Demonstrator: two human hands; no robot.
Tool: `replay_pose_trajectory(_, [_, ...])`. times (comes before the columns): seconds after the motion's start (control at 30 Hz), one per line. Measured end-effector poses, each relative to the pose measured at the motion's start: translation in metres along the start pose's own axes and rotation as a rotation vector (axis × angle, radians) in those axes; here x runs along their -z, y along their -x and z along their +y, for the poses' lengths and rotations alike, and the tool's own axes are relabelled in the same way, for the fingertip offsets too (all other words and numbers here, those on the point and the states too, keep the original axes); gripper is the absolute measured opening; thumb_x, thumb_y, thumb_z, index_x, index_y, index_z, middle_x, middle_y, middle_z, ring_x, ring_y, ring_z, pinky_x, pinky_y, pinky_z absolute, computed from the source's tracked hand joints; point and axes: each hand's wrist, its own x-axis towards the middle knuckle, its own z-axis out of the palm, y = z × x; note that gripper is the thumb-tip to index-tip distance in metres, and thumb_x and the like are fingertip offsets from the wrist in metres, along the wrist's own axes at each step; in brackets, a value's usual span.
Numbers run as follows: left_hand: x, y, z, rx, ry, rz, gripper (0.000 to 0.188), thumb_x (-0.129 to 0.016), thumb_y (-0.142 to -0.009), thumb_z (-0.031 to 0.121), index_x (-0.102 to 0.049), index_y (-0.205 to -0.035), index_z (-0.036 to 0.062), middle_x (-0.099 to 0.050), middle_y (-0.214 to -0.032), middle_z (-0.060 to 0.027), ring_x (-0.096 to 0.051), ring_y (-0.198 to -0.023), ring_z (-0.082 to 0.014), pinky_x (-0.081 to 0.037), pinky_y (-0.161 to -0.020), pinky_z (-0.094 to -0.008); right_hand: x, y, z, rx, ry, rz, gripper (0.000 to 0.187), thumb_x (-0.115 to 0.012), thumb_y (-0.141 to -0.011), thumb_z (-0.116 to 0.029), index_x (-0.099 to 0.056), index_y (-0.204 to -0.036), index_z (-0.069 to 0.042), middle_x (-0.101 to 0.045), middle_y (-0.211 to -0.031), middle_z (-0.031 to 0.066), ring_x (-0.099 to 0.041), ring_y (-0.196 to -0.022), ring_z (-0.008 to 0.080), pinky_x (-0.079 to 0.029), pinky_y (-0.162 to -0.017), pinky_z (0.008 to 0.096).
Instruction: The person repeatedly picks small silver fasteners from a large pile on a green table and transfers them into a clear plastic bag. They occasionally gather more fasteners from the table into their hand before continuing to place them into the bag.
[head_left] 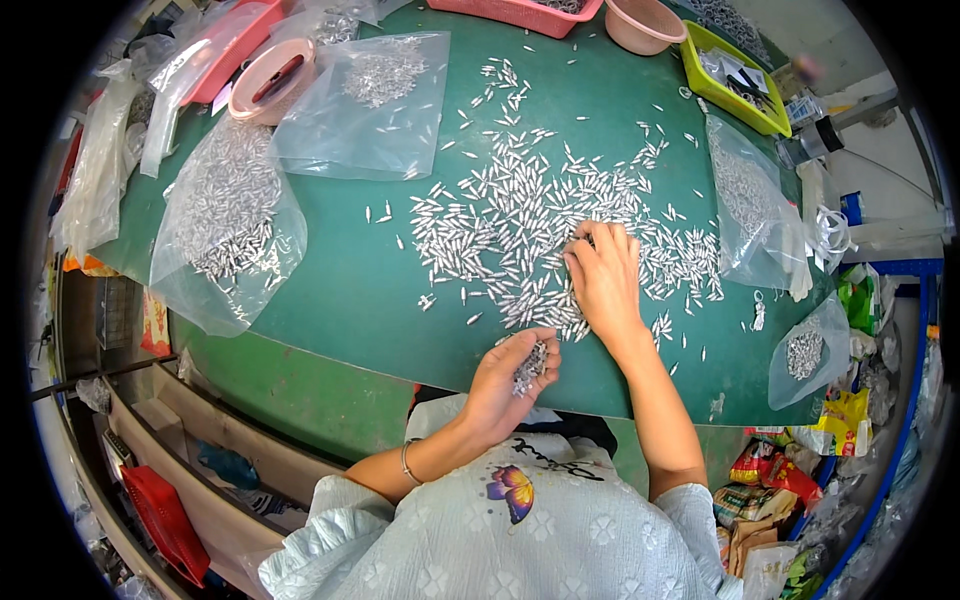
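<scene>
Silvery spindle-shaped pieces (520, 200) lie in a loose spread across the green counter (350, 290). The fingers of my left hand (488, 388) are cupped around a heap of small metal parts (529, 370) by the near edge; if I loosen them or tip my palm, some could spill to the floor (255, 375). The fingers of my right hand (605, 285) are bent down into the spread; I can't tell whether they grip anything. A careless sweep there could scatter loose pieces, and parts slipping from my left could mix in.
</scene>
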Motion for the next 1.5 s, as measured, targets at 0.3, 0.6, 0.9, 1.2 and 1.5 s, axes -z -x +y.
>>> replay_pose_trajectory(0.3, [-0.028, -0.003, 0.007, -0.115, 0.063, 0.143, 0.029, -0.05, -0.1, 0.02, -0.057, -0.117, -0.0022, -0.063, -0.106, -0.0105, -0.061, -0.098, -0.0192, -0.052, -0.091, -0.0325, 0.025, 0.0, -0.01, -0.066, -0.506, -0.186, 0.009, -0.069, -0.079, -0.004, -0.066, -0.088, -0.003, -0.063, -0.101, 0.0074, -0.055, -0.097, 0.0261, -0.041, -0.089, 0.0368])
replay_pose_trajectory(0.6, [-0.017, -0.003, 0.004, -0.062, 0.027, 0.099, 0.027, -0.05, -0.1, 0.021, -0.058, -0.112, -0.0015, -0.062, -0.101, -0.0092, -0.061, -0.093, -0.018, -0.053, -0.088, -0.032, -0.005, -0.01, 0.0, 0.017, -0.229, 0.03, 0.01, -0.07, -0.078, -0.007, -0.066, -0.087, -0.005, -0.06, -0.089, 0.0066, -0.054, -0.088, 0.0253, -0.039, -0.08, 0.0375])
replay_pose_trajectory(0.9, [-0.018, -0.012, 0.006, -0.099, 0.079, 0.081, 0.025, -0.05, -0.101, 0.022, -0.057, -0.11, -0.0006, -0.059, -0.099, -0.009, -0.057, -0.088, -0.0174, -0.051, -0.081, -0.0298, 0.022, -0.003, 0.022, -0.241, -0.525, 0.032, 0.019, -0.068, -0.083, -0.01, -0.066, -0.1, -0.002, -0.065, -0.106, 0.0124, -0.057, -0.106, 0.03, -0.043, -0.094, 0.039])
replay_pose_trajectory(1.2, [-0.022, -0.008, 0.001, -0.007, 0.06, 0.061, 0.023, -0.053, -0.1, 0.022, -0.058, -0.105, 0.0013, -0.055, -0.091, -0.0064, -0.05, -0.078, -0.0145, -0.047, -0.069, -0.0273, 0.021, 0.034, 0.017, -0.051, -0.072, -0.236, 0.054, -0.069, -0.085, -0.027, -0.052, -0.132, -0.008, -0.041, -0.144, 0.0158, -0.031, -0.137, 0.0391, -0.025, -0.111, 0.0519])
replay_pose_trajectory(1.5, [-0.021, -0.005, -0.006, 0.038, 0.023, 0.076, 0.022, -0.053, -0.099, 0.022, -0.058, -0.105, 0.0012, -0.055, -0.089, -0.0065, -0.051, -0.077, -0.0143, -0.047, -0.07, -0.027, 0.055, 0.074, 0.003, -0.107, -0.218, -0.382, 0.06, -0.072, -0.081, -0.022, -0.05, -0.134, -0.008, -0.045, -0.141, 0.0119, -0.035, -0.137, 0.0342, -0.026, -0.112, 0.0507])
